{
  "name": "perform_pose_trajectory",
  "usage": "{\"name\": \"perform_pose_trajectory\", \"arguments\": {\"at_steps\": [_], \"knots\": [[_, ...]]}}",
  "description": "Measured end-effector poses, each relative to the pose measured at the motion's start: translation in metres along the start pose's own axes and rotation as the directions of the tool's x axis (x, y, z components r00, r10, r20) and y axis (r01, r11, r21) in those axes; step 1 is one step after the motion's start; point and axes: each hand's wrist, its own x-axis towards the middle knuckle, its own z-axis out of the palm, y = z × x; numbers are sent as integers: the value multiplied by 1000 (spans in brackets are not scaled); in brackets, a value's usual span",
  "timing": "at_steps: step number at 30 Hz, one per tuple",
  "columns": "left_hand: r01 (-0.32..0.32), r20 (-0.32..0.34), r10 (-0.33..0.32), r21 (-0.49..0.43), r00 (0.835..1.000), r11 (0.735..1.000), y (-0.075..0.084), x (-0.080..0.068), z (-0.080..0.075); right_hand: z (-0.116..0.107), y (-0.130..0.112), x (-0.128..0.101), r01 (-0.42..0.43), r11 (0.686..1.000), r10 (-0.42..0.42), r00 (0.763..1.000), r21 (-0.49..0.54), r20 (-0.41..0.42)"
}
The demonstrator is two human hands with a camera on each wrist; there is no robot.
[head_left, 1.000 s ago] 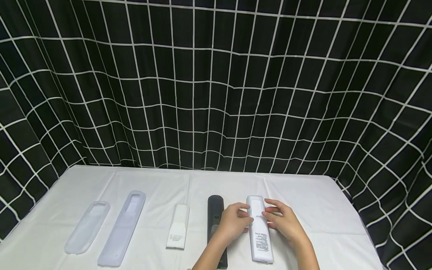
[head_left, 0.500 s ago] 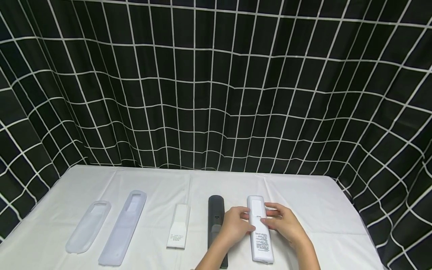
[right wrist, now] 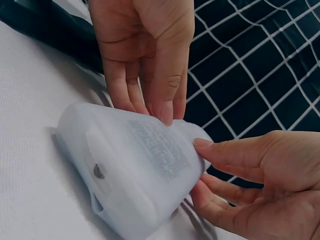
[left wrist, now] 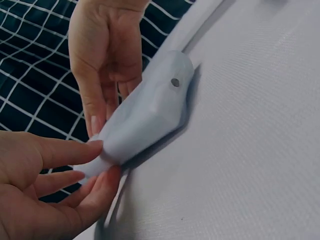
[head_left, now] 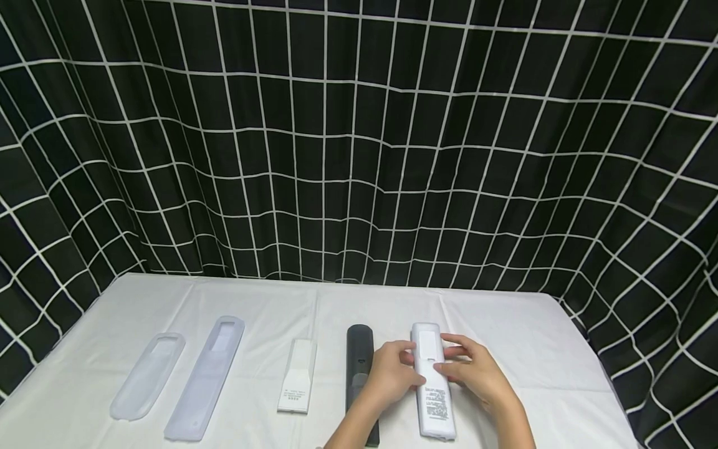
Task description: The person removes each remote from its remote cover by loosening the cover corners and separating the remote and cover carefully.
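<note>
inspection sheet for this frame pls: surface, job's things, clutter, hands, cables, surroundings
Surface: table under a white cloth, creased, lit evenly.
Job's things: white remote in a translucent cover, lying label side up near the right front of the table.
Clutter: black remote just left of it; small white remote at centre; long clear cover and short clear cover lying empty at left.
Hands: left hand grips the covered remote's left edge; right hand grips its right edge, fingers on both sides in the wrist views.
Cables: nothing seen.
Surroundings: black curtain with a white grid behind and at both sides.
</note>
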Motion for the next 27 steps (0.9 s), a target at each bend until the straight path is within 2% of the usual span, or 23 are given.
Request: {"name": "perform_pose_trajectory", "arguments": {"at_steps": [7, 17, 27], "knots": [[-11, 12, 11, 1, 1000, 1000, 3, 0, -3, -2, -6, -3, -15, 1000, 15, 1000, -20, -22], [-24, 27, 26, -61, 999, 998, 8, 0, -5, -8, -15, -5, 6, 1000, -7, 1000, -23, -13], [-70, 26, 72, -88, 997, 994, 9, 0, -7, -9, -22, -7, 22, 1000, -22, 1000, -11, -9]]}}
